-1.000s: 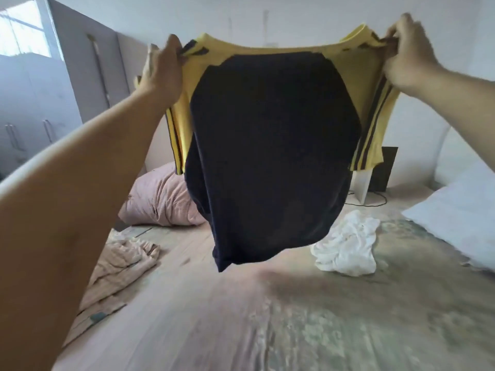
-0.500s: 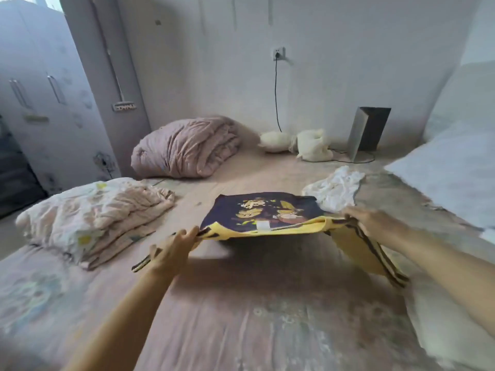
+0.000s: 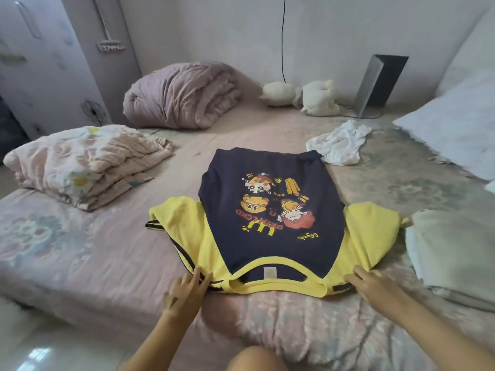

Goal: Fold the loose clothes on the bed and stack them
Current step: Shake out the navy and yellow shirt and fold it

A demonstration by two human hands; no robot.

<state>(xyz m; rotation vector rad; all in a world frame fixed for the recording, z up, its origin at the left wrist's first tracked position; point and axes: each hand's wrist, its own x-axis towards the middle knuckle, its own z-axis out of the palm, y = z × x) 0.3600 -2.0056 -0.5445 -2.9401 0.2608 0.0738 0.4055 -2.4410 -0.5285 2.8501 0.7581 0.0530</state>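
A navy T-shirt with yellow sleeves and a cartoon print (image 3: 273, 210) lies flat on the bed (image 3: 80, 250), print side up, collar toward me. My left hand (image 3: 187, 287) rests with spread fingers at the shirt's left shoulder by the striped trim. My right hand (image 3: 372, 285) lies with straight fingers at the right shoulder edge. A crumpled white garment (image 3: 340, 143) lies loose beyond the shirt to the right. A pale folded pile (image 3: 452, 258) sits at the right edge of the bed.
A folded floral quilt (image 3: 85, 162) lies on the left, a rolled pink duvet (image 3: 182, 95) at the back. Soft white toys (image 3: 300, 95) and a grey standing device (image 3: 380, 81) are by the wall. A white pillow (image 3: 452, 124) lies right. Wardrobe (image 3: 40, 62) stands left.
The shirt went from being held up in the air by both hands to lying spread flat on the bed. Both hands let go of their pinch and now rest at its shoulders.
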